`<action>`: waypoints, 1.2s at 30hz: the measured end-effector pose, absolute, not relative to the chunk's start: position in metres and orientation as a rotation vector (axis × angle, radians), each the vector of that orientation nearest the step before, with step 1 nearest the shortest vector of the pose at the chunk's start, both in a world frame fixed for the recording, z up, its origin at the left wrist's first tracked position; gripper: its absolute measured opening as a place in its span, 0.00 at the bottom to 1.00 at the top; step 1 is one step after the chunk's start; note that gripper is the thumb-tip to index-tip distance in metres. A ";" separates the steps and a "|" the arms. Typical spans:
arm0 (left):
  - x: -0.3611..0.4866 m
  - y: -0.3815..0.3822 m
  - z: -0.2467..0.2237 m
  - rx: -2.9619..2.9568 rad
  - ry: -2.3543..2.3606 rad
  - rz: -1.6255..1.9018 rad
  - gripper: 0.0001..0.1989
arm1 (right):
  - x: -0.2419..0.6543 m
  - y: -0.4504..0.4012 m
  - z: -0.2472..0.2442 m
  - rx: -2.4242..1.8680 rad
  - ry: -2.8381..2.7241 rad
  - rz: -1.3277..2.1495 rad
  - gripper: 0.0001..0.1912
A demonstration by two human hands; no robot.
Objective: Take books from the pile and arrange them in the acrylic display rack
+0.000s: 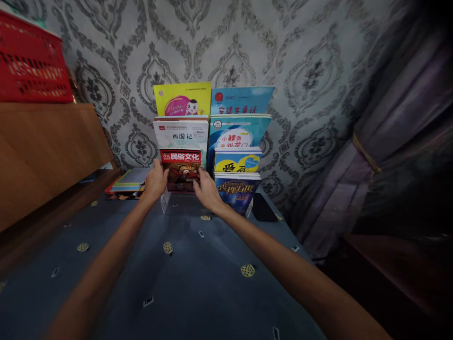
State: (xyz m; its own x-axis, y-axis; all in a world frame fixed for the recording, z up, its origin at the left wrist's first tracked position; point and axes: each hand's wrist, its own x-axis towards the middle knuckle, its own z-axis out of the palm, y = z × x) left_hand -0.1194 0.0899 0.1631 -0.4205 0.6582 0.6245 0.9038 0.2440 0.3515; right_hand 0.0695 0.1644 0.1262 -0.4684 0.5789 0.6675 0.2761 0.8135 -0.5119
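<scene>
A dark blue patterned cloth (198,293) fills the lower frame, and on it, at the centre, a clear stand (163,204) holds books in two stepped columns. The red book (182,182) is at the front of the left column, upright. It looks light and fairly stiff, with a glossy cover that could slip; the side edges seem the best hold, since pressing on the corners might bend them. The left hand (155,183) pinches its left edge, and the right hand (208,191) pinches its right edge, thumb towards the front. Its large white title reads 少儿民俗文化. Behind it, the white book (182,137) reads 西游记. In the right column, the rear blue book (244,99) reads 安徒生童话, and the teal book (256,130) 小鲤鱼跳龙门. The smallest print is too blurred to read.
</scene>
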 end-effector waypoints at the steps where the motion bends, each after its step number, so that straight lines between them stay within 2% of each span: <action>1: -0.120 0.090 0.164 -1.431 -2.184 -0.960 0.14 | 0.069 0.165 0.126 -0.637 -2.078 0.424 0.30; 13: -0.132 0.093 0.167 -1.445 -2.137 -1.032 0.12 | 0.067 0.170 0.120 -0.665 -2.116 0.434 0.27; 36: -0.130 0.077 0.161 -1.538 -2.139 -1.075 0.19 | 0.076 0.166 0.116 -0.642 -2.088 0.430 0.27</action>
State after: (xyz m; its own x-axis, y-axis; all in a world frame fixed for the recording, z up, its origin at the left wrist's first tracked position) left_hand -0.1298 0.0772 0.1611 -0.3849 0.6847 0.6188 0.9052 0.1491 0.3981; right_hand 0.0758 0.1661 0.1160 -0.4755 0.5881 0.6543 0.2819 0.8064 -0.5199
